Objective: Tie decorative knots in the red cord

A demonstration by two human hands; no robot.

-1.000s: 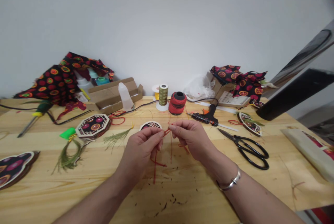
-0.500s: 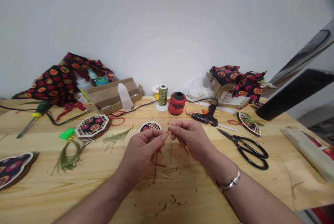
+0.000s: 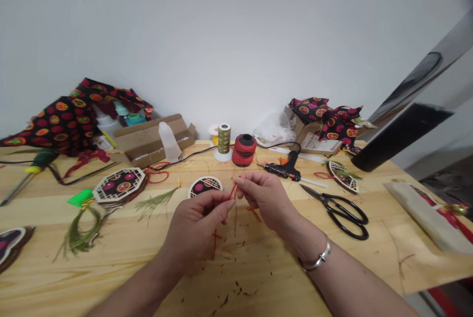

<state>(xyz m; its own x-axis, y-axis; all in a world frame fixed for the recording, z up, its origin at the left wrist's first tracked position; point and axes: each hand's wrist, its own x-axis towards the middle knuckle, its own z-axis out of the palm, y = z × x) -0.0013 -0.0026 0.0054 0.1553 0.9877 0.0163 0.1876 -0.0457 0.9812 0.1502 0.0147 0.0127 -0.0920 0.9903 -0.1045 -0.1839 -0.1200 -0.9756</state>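
Observation:
Both hands meet above the middle of the table, pinching a thin red cord [image 3: 232,191] between thumbs and fingertips. My left hand [image 3: 195,223] is closed on the cord, with loose red ends hanging below it. Close beside it, my right hand [image 3: 264,201] grips the same cord; a silver bangle circles that wrist. Whether the cord is knotted between the fingertips cannot be made out. Just behind my left hand lies a round lattice ornament [image 3: 204,185], partly covered. Farther back stand a spool of red thread [image 3: 244,150] and a spool of olive thread [image 3: 223,141].
Black-handled scissors [image 3: 338,211] and a glue gun [image 3: 284,169] lie to the right. At left are an octagonal ornament [image 3: 120,185], a green tassel [image 3: 81,228], a screwdriver [image 3: 31,173] and an open cardboard box [image 3: 150,140]. Patterned fabric [image 3: 70,120] is heaped behind.
The view has turned slightly, so the tabletop things appear farther left. My hands stay together on the red cord, with the red strand between them showing more clearly.

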